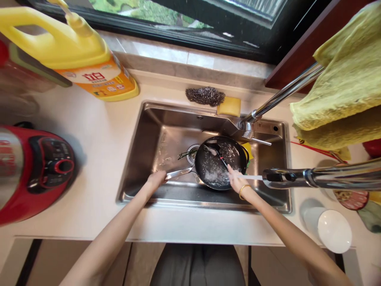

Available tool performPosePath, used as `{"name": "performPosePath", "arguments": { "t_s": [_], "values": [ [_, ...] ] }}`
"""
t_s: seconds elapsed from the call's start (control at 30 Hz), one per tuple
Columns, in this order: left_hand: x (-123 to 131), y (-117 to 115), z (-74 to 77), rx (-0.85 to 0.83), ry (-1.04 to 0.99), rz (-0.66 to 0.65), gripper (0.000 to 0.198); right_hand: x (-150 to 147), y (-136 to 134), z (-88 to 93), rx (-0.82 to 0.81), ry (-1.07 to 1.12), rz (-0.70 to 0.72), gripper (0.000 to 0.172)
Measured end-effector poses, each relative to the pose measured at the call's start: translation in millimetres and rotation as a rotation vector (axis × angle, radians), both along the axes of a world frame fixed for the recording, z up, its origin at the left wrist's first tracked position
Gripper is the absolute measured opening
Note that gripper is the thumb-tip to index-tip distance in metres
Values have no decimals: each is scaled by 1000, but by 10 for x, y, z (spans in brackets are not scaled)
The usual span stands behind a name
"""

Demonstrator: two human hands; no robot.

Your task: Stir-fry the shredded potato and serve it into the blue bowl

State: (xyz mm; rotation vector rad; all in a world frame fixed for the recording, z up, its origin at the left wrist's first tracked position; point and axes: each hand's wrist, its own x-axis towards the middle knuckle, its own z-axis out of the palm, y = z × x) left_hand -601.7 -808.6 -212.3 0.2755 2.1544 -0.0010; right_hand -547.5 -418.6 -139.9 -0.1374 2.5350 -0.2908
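Note:
A black frying pan (222, 161) with white suds inside lies in the steel sink (149, 135). My left hand (156, 179) is closed around the pan's metal handle (178, 173) at the sink's front. My right hand (235, 178), with a gold bangle on the wrist, is closed on a thin brush-like tool (222, 159) whose dark head rests inside the pan. A stream of water runs from the faucet spout (274, 176) towards my right hand.
A steel scourer (205, 96) and yellow sponge (229, 106) sit on the sink's back rim. A yellow oil jug (74, 47) and a red cooker (32, 171) stand on the left counter. A white bowl (333, 230) and yellow cloths (342, 79) are at the right.

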Motion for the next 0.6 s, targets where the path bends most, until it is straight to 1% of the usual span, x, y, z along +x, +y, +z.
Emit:
{"name": "performPosePath", "arguments": {
  "t_s": [0.03,0.1,0.17,0.23,0.33,0.43,0.53,0.6],
  "values": [
    [-2,3,-3,-4,-2,-2,22,21,-63,6,-12,-18,-12,53],
    [-6,12,-5,-10,-5,-2,21,98,-104,81,-48,-81,-3,52],
    [-7,17,-6,-13,-9,-1,20,198,-42,221,-76,-170,54,50],
    [-6,17,-8,-14,-14,1,20,284,79,390,-50,-253,116,50],
    [-2,8,-18,-11,-19,5,21,355,276,634,72,-372,169,51],
    [-3,0,-34,-5,-24,10,21,370,460,805,249,-470,147,52],
    [-4,-1,-47,-2,-26,22,21,358,640,862,408,-481,66,60],
    [0,3,-51,-1,-26,32,22,326,733,825,460,-390,8,62]
  ]
}}
